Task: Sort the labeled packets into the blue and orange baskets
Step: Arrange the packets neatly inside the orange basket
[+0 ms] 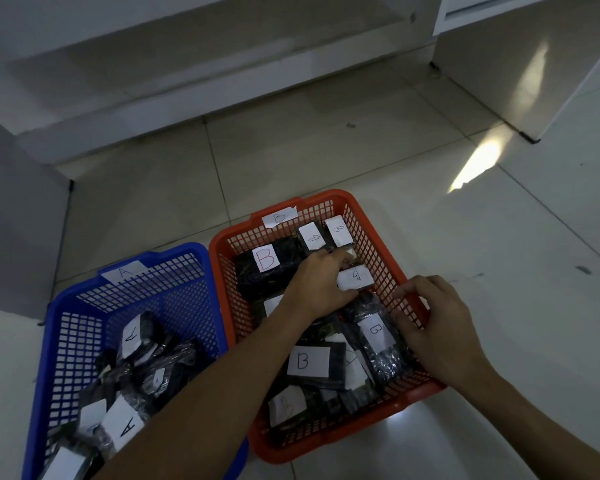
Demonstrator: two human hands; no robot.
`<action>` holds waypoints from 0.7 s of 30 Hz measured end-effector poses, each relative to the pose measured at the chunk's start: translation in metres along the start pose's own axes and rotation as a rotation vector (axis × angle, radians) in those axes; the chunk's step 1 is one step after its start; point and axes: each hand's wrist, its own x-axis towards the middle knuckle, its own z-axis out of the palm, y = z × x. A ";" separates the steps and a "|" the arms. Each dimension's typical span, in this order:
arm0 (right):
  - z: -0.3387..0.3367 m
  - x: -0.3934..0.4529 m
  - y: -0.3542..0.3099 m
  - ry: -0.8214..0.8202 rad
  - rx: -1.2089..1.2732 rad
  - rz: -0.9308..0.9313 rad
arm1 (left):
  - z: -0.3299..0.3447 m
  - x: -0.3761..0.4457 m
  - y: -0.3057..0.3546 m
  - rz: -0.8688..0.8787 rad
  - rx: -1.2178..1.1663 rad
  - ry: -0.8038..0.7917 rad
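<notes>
Inside the orange basket (355,216), the left hand (321,282) is gripping a small B packet (355,278), the right hand (437,327) is resting loose-fingered on the rim, and settling it there looks next.

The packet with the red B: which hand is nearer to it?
Left. The left hand lies just beside the red B packet, inside the orange basket. The right hand is farther off, at the basket's right wall.

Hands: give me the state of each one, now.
Left hand: inside the orange basket, fingers on a packet; grip cannot be told.
Right hand: open, fingers on the basket's right rim.
</notes>
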 end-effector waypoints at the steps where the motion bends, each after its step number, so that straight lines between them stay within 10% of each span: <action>1: 0.000 0.000 0.000 -0.001 0.007 0.003 | 0.001 0.000 0.000 -0.004 -0.002 -0.006; 16: -0.007 0.001 -0.002 -0.023 -0.096 -0.028 | -0.033 -0.021 0.001 0.004 -0.218 -0.032; 21: -0.017 -0.006 -0.029 -0.077 -0.057 -0.212 | -0.078 -0.061 0.001 -0.043 -0.303 -0.253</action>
